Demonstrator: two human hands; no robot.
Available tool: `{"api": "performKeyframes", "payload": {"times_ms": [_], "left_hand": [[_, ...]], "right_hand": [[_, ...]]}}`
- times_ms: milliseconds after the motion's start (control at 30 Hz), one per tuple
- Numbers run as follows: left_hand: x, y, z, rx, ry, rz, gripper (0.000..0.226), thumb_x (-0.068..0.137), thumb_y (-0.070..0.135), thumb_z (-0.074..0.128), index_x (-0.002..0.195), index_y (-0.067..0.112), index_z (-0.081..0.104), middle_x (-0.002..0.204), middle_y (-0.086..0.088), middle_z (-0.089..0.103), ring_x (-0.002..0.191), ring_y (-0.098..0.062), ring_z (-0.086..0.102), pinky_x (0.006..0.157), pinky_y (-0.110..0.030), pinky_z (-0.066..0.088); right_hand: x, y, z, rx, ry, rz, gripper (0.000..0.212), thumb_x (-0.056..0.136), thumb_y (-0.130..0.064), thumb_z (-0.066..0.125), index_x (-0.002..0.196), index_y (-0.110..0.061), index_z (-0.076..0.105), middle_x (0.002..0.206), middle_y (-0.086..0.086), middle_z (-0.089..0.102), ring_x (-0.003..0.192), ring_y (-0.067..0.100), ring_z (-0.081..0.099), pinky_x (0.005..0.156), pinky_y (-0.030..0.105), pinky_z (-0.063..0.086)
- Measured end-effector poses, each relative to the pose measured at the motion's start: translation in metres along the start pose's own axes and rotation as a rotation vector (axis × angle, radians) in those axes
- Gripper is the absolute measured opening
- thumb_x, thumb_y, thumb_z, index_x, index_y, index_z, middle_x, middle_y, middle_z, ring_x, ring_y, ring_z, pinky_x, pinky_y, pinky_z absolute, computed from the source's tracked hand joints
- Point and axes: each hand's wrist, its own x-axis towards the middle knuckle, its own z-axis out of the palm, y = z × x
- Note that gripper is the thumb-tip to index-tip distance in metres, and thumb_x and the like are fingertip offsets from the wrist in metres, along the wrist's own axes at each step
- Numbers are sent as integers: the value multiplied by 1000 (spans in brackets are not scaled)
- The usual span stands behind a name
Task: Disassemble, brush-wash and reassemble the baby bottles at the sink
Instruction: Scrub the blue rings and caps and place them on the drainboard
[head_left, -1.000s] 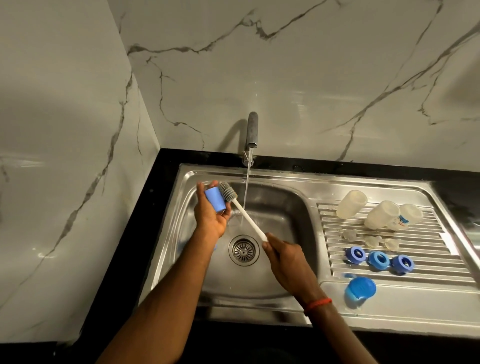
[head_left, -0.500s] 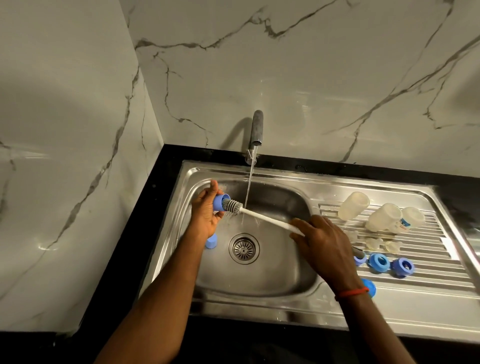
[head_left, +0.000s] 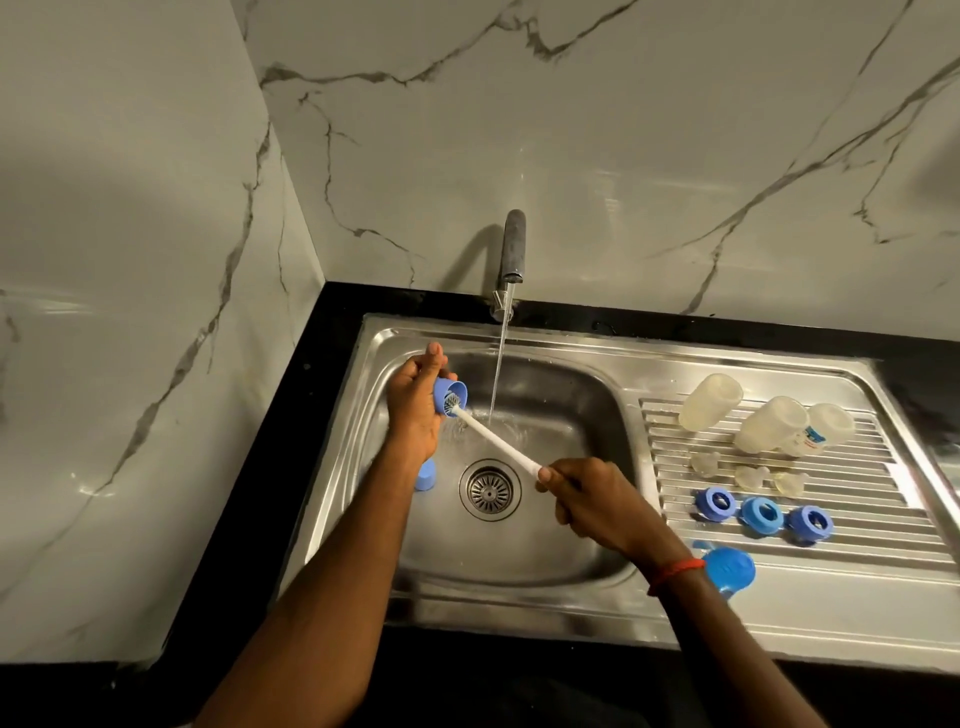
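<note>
My left hand (head_left: 415, 402) holds a small blue bottle cap (head_left: 449, 396) over the left of the sink basin (head_left: 571, 415), its mouth facing right. My right hand (head_left: 587, 499) grips the white handle of a bottle brush (head_left: 496, 441), whose grey bristle head sits inside the cap. A second blue cap (head_left: 426, 475) lies in the basin under my left wrist. On the drainboard (head_left: 857, 535) lie three clear bottles (head_left: 769, 423), three clear nipples (head_left: 750, 475), three blue collar rings (head_left: 761, 514) and a blue dome cap (head_left: 727, 569).
The tap (head_left: 511, 254) runs a thin stream into the basin just right of the held cap. The drain strainer (head_left: 488, 488) is in the basin's middle. A black counter edge (head_left: 311, 415) frames the steel sink; marble walls stand at the left and back.
The brush head has gone from beside the cap into its mouth. My right hand swung right, then came back toward the drain, tilting the handle.
</note>
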Motion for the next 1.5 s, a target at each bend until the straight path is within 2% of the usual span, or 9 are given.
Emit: {"api": "performKeyframes", "payload": {"times_ms": [233,400,533,667,800,1033,1200,1333,1500], "left_hand": [[-4,-16,9,24,112,-92,31,95,38,66,75,15,59,57,6,63,52,-8,64,62,-35,55],[-3,-14,19,138,148,-78,34,93,41,67,74,14,59,67,-2,63,56,-15,63,55,-29,54],[-4,-14,25,141,155,-87,35,97,42,61,75,14,60,72,-4,62,63,-18,62,42,-22,48],[8,-10,20,171,165,-37,36,98,41,61,73,15,61,74,-5,65,70,-22,65,67,-38,56],[4,-19,11,157,199,-55,35,99,38,59,74,14,60,71,-5,65,63,-18,63,64,-35,54],[15,-9,12,249,212,5,33,98,39,62,81,10,63,71,-5,64,60,-16,64,54,-27,52],[14,-13,16,244,127,-78,29,96,37,65,78,14,62,72,-3,62,61,-18,62,57,-29,50],[11,-14,20,242,110,-101,31,95,39,65,76,15,62,71,-3,62,59,-17,60,54,-26,46],[12,-14,13,280,114,-92,30,97,42,62,80,17,64,79,-4,66,64,-16,63,45,-22,45]], "right_hand": [[-2,4,-13,-765,650,-327,22,85,-36,77,101,-21,75,74,6,71,62,27,67,57,34,54],[-1,6,-29,-849,1010,-466,13,86,-17,77,98,-20,74,83,8,65,75,30,60,70,36,40],[7,13,-25,-877,808,-414,19,94,-31,66,108,-19,69,85,10,66,73,32,62,66,39,47],[9,22,1,-598,413,-178,38,99,-49,47,89,-19,67,70,6,67,62,29,64,55,38,51],[11,10,-14,-198,-5,-30,47,103,-41,48,79,-4,64,65,10,67,51,11,58,62,34,52],[7,4,-25,-527,565,-232,26,92,-50,63,96,-28,75,72,-3,70,61,15,62,55,25,47],[20,14,-16,-626,772,-246,15,78,-17,83,82,-20,68,83,3,56,80,22,53,60,28,36],[21,15,-14,-801,774,-380,8,87,-15,73,88,-16,65,99,10,56,93,27,51,59,31,44],[18,17,-10,-748,668,-360,22,88,-32,74,97,-18,61,81,4,64,61,21,60,49,28,48]]}}
